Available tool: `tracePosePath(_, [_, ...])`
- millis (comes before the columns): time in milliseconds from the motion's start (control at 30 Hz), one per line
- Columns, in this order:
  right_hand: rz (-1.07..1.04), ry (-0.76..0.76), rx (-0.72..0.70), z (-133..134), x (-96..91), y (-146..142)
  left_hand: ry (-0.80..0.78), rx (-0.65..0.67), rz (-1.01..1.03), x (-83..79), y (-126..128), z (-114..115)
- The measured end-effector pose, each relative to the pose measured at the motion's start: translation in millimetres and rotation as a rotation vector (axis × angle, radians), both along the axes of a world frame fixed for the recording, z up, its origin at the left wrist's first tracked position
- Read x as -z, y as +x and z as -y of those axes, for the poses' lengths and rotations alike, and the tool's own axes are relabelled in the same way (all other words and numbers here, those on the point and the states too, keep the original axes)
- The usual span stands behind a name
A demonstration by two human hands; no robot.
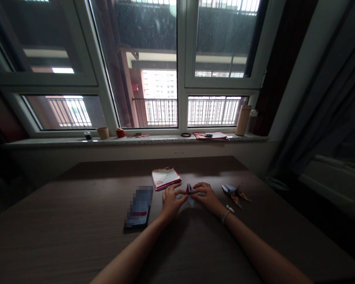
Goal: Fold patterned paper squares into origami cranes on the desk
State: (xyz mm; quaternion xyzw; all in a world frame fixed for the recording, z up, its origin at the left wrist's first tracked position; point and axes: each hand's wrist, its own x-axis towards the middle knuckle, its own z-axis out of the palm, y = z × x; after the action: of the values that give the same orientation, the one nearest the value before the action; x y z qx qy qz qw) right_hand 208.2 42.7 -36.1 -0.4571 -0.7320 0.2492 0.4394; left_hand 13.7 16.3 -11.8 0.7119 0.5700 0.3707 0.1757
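My left hand (170, 201) and my right hand (206, 197) meet over a small folded paper piece (190, 193) on the brown table (77, 221). Both hands pinch it with fingertips, one from each side, and press it low against the tabletop. The paper is dark with red and pale patches and comes to a point. A bracelet sits on my right wrist. A finished folded paper figure (235, 194) lies just to the right of my right hand.
A stack of coloured paper sheets (166, 177) lies beyond my left hand. A dark phone (138, 209) rests to the left. The windowsill (153, 139) carries cups, a red pot, papers and a tall cylinder (242, 120). Curtains hang at right.
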Motion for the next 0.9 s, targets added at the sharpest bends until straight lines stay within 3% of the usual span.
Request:
tracePosePath(567, [0.057,-0.043,0.038,4.3,-6.9,-6.4,0.153,0.001,-0.026,-8.0,5.9,7.6])
tracePosePath(900, [0.108,-0.028,0.08,7.2,-4.2,-10.1,0.072,0.008,-0.075,-1.8,7.1,3.8])
